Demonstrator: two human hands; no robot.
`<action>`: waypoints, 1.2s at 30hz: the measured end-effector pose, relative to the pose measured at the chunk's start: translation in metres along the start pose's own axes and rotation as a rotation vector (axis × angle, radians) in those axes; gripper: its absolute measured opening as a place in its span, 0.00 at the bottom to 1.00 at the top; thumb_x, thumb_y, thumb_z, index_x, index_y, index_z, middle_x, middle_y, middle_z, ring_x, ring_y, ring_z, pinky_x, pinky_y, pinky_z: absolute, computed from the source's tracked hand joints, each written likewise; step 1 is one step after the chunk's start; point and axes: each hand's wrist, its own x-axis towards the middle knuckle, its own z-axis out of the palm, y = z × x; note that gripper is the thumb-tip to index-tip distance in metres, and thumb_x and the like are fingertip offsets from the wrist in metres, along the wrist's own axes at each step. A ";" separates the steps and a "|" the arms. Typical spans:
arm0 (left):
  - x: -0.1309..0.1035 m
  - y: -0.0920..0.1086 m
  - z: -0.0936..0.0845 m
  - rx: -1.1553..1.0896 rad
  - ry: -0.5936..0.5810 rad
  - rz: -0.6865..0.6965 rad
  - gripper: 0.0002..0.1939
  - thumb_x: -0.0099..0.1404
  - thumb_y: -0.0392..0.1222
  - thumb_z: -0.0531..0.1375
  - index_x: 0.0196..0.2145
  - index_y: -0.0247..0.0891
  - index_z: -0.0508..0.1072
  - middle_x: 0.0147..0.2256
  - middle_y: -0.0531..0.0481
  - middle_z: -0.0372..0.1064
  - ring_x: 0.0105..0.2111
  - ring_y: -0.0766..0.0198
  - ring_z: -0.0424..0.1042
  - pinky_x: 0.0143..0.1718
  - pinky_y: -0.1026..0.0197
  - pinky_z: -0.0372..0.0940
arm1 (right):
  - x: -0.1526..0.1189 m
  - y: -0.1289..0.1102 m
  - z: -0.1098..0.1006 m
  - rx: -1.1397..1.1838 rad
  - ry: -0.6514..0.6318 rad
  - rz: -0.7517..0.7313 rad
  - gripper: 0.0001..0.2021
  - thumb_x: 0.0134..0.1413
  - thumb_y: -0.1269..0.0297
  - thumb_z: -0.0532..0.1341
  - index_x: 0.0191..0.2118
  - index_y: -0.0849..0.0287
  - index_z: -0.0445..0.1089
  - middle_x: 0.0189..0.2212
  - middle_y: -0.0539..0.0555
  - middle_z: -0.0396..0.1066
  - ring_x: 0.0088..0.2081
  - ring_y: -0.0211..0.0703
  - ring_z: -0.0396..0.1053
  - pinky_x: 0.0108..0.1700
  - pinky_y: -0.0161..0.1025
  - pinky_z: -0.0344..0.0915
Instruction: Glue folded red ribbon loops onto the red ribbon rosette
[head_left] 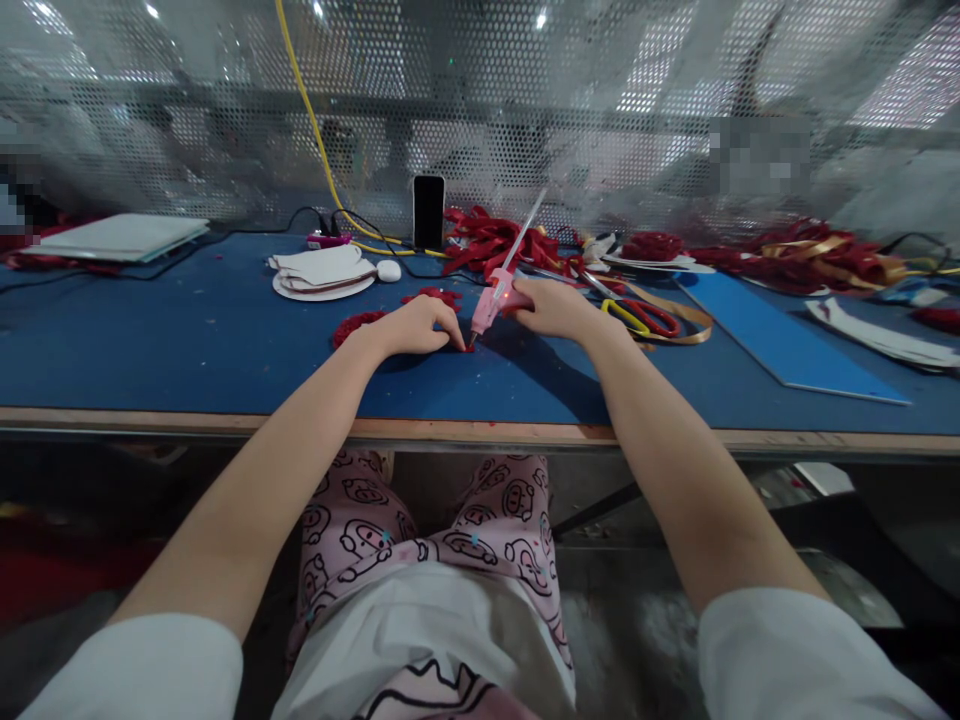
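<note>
A pink hot glue gun (491,302) is gripped in my right hand (551,308), its handle inside my closed fingers. A clear glue stick (526,228) juts up from its back end, and its nozzle tilts down to the tabletop. My left hand (420,325) is closed, fingers bent down, with the fingertips on a small red piece (470,347) right by the nozzle. Most of that piece is hidden, so its exact kind is unclear. Beside my left wrist lies a dark red round piece (356,325), partly covered, and behind the hand are red ribbon bits (435,297).
White round sheets (322,272) are stacked behind my left hand. A phone (429,212) stands upright at the back, near a heap of red ribbon (487,240). Scissors (649,318) lie right of my right hand, with a blue board (795,340) further right. A yellow cable (304,95) hangs behind.
</note>
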 end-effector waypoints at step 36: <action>0.001 0.003 -0.001 -0.012 -0.050 -0.120 0.19 0.58 0.29 0.56 0.37 0.41 0.86 0.38 0.52 0.83 0.39 0.62 0.78 0.51 0.59 0.69 | -0.001 -0.012 -0.018 -0.105 0.308 -0.208 0.19 0.62 0.61 0.58 0.57 0.57 0.69 0.51 0.63 0.71 0.54 0.61 0.64 0.56 0.55 0.57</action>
